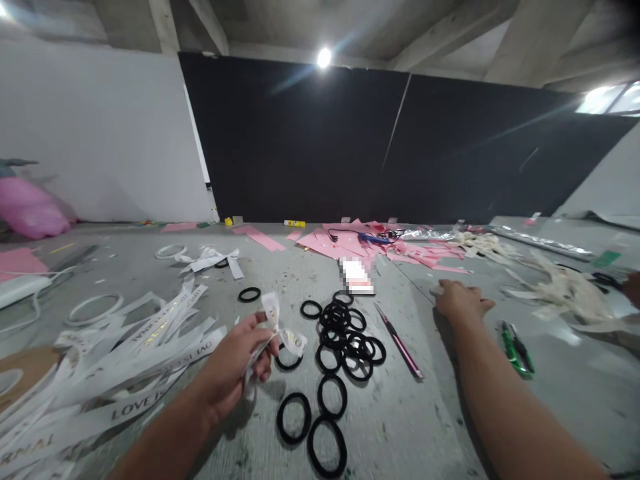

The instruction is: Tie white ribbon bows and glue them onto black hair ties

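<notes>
My left hand [245, 353] is closed on a white printed ribbon [271, 312], which is knotted with short ends sticking up and to the right. Just behind those ends lies a black hair tie [290, 360]; whether it joins the ribbon I cannot tell. My right hand [463, 300] is palm down on the table, fingers apart, with nothing visible in it. Between my hands lies a pile of black hair ties [335, 317], with several loose ones nearer me. A pink craft knife [400, 343] rests to the right of the pile.
Long printed ribbons [160, 347] spread across the left. Beyond stand a finished-looking white bow [213, 260], a blurred phone-like object [356, 275] and pink paper scraps [330, 243]. Green-handled snips [518, 350] and cream ribbon scraps [565, 287] lie right; another person's hand [633, 288] shows there.
</notes>
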A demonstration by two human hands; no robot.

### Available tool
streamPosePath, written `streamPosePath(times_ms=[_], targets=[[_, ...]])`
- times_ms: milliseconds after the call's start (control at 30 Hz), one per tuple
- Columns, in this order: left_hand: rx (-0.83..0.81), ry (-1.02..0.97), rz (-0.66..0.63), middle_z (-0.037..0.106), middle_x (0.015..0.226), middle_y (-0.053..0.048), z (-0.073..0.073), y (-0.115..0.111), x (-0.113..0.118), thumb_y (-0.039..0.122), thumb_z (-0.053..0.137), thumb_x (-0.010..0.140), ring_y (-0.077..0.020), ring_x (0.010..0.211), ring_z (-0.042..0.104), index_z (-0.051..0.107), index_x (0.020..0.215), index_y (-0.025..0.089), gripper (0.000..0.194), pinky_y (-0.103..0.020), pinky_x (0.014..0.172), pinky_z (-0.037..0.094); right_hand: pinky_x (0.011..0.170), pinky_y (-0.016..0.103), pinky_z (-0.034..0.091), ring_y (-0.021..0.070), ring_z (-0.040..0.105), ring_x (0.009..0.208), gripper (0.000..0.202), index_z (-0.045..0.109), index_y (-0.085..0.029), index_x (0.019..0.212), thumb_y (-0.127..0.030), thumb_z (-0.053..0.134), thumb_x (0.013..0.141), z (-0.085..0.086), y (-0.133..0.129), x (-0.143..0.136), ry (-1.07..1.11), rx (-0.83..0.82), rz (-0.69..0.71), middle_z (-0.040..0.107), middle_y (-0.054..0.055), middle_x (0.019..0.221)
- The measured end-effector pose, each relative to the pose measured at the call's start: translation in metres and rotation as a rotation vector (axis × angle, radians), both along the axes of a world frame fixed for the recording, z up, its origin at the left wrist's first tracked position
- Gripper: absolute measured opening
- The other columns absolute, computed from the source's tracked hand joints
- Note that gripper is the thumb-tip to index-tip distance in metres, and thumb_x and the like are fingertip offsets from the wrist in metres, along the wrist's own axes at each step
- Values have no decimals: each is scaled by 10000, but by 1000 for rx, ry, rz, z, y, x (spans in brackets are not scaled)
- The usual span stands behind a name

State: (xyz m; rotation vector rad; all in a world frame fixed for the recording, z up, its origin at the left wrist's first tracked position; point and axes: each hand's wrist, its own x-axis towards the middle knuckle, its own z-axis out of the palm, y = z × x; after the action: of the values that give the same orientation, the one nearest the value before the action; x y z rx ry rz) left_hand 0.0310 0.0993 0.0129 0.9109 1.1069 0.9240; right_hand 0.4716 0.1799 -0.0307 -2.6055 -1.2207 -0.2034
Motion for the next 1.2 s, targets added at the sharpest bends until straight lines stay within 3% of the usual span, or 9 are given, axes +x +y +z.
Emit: streamPosePath(times_ms=[167,333,567,667,767,833,900,1033,1200], targets=[[136,558,-113,705,806,-49,-9,-34,-26,408,483,857,-203,661,659,476,1248,167,459,-333,655,497,942,567,288,402,386,1278,464,562,-164,1326,-220,371,907,1,2,-12,-125,29,126,534,233,1332],[362,1128,-128,692,1169,-161,-2,-45,-52,412,460,853,-350,1117,625,584,1187,175,428,-497,949,448,816,569,336,442,469,1183,508,549,-141,1355,-253,378,890,-8,10,-10,-62,-61,167,514,297,1326],[587,1293,-240,650,1263,-165,15,-40,-81,442,501,828,-362,1188,581,656,1134,181,431,-530,993,451,750,565,278,442,514,1105,539,535,-158,1358,-244,428,836,-8,8,-1,-48,-74,131,576,291,1258],[651,1343,-283,628,1300,-153,35,-30,-98,453,515,827,-355,1214,559,677,1128,192,430,-527,1031,422,740,542,262,432,512,1072,530,551,-157,1320,-243,488,801,-7,10,-5,-165,66,111,600,293,1194],[609,1394,-482,680,1203,-127,57,-4,-105,361,473,866,-307,1110,619,679,1138,203,376,-480,989,451,729,497,259,415,512,1050,462,590,-147,1260,-262,449,835,-5,12,-15,-304,279,124,617,284,1141],[565,1447,-579,649,1255,-138,61,22,-102,307,481,874,-303,1149,598,636,1215,169,399,-468,995,441,729,486,261,411,512,1039,457,604,-134,1233,-318,397,871,-4,13,-24,-353,407,145,614,283,1122],[600,1485,-628,605,1313,-136,53,51,-94,220,486,873,-275,1203,562,597,1263,159,411,-427,1025,419,744,485,270,401,518,1014,482,613,-135,1205,-394,371,879,-4,14,-34,-377,499,185,615,271,1093],[680,1572,-594,574,1290,-154,16,96,-72,185,556,846,-281,1155,560,634,1171,142,336,-386,947,461,788,485,302,385,526,1001,496,616,-141,1149,-449,390,833,-6,19,-44,-399,576,263,605,237,1056],[712,1601,-470,597,1150,-176,-10,101,-56,151,458,898,-319,1081,558,660,1034,106,248,-427,840,485,838,497,327,385,530,1035,472,606,-159,1172,-428,440,821,-11,28,-43,-435,657,376,600,199,1069]])
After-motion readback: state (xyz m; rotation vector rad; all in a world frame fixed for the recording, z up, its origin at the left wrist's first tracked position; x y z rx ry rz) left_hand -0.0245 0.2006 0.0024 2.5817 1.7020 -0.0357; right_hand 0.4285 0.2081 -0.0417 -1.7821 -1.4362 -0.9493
